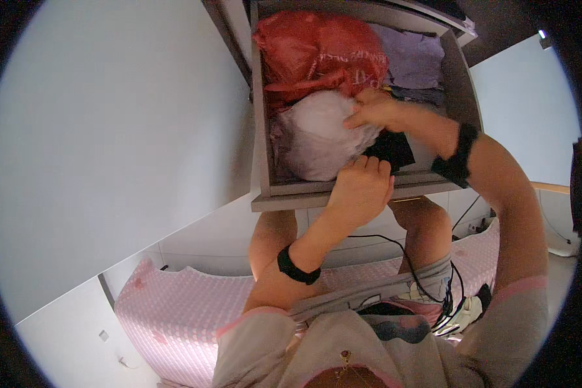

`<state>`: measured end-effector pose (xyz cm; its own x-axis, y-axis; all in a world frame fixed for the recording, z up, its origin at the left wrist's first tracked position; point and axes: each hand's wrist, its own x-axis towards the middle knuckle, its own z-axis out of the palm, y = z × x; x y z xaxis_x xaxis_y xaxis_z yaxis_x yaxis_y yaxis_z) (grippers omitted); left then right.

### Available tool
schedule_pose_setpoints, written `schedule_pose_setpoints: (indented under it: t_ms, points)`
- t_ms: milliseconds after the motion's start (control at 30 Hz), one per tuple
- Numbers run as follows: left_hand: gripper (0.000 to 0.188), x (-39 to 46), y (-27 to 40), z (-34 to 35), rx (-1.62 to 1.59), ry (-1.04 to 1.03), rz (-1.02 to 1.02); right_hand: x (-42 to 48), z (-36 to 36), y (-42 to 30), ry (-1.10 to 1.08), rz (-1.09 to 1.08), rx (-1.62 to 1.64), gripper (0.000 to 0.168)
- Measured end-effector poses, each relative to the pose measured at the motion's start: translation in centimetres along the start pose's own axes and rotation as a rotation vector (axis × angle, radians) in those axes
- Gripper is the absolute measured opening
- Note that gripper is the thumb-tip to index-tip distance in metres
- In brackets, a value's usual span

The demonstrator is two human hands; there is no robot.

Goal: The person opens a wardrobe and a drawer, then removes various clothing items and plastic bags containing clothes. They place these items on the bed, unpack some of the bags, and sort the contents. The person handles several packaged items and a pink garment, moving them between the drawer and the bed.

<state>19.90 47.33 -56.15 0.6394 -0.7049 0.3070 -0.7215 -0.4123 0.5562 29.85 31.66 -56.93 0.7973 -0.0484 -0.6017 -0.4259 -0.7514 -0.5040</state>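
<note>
A pulled-out wooden drawer (262,145) holds a red plastic bag (320,48) with white writing at its far left. In front of that bag lies a translucent white plastic bag (315,131). My right hand (376,111) is at the white bag's right upper edge, its fingers spread and slightly blurred. At the drawer's front, my left hand (363,182) has its fingers curled by the bag's lower edge and a black cloth item (393,150); what it grips, if anything, is hidden. Folded grey-purple cloth (412,58) lies in the far right of the drawer.
A large pale panel (126,121) rises to the left of the drawer. Behind me is a bed or bench with a pink patterned cover (189,310). A black cable (407,257) hangs beside my legs, below the drawer front. Another pale panel (524,116) stands at the right.
</note>
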Motion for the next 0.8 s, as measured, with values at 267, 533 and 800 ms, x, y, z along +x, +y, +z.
schedule_pose_setpoints:
  t_ms: [267, 533, 800]
  points:
    - [0.022, 0.1, -0.1, 0.7, -0.015, 0.037, -0.008, -2.5, -6.3, 5.6, -0.257, 0.288, -0.187, 0.072]
    - [0.024, -0.2, -0.1, 0.5, -0.06, 0.024, -0.033, -2.2, -0.6, 5.0, -0.183, -0.116, 0.182, 0.074]
    - [0.025, 0.0, 0.2, 0.1, -0.044, -0.029, -0.1, 0.4, -0.7, 5.5, -0.528, 0.242, 0.194, 0.1]
